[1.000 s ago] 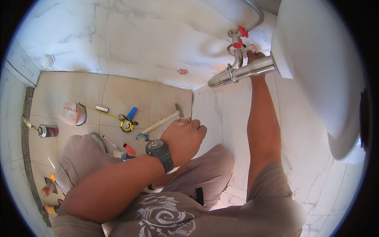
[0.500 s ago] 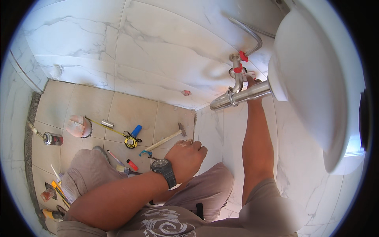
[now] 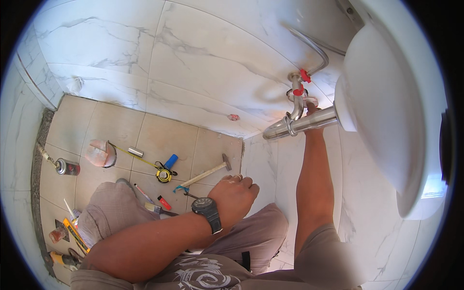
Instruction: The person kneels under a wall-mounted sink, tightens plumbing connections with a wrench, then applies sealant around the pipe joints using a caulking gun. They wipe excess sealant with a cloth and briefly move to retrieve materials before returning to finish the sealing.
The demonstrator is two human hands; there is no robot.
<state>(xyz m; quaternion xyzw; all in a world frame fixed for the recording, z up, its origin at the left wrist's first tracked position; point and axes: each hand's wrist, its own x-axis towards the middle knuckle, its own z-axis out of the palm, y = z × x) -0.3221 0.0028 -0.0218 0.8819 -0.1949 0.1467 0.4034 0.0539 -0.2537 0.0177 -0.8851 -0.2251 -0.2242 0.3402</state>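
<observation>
My right arm reaches up under the white washbasin [image 3: 386, 121]. My right hand [image 3: 313, 110] is behind the chrome drain trap [image 3: 299, 125], a finger raised beside a whitish-pink piece [image 3: 310, 100] at the wall; the pipe hides most of its fingers. Just above, a chrome angle valve [image 3: 296, 83] with red handles is joined to a braided hose [image 3: 319, 50]. With a black watch [image 3: 205, 208] on the wrist, my left hand [image 3: 234, 195] is curled above my knee. Its palm faces away, and whatever it may hold is hidden.
On the tiled floor lie a hammer [image 3: 205, 176], a yellow tape measure [image 3: 164, 175], a red lighter-like object [image 3: 164, 202], a paintbrush [image 3: 157, 209] and a metal tube [image 3: 136, 152]. A gas canister torch [image 3: 66, 166] stands left. Marbled wall tiles [image 3: 203, 58] enclose the corner.
The view has shifted slightly, so the basin, pipes and floor tools sit a little further right and lower. Both hands keep nearly the same pose.
</observation>
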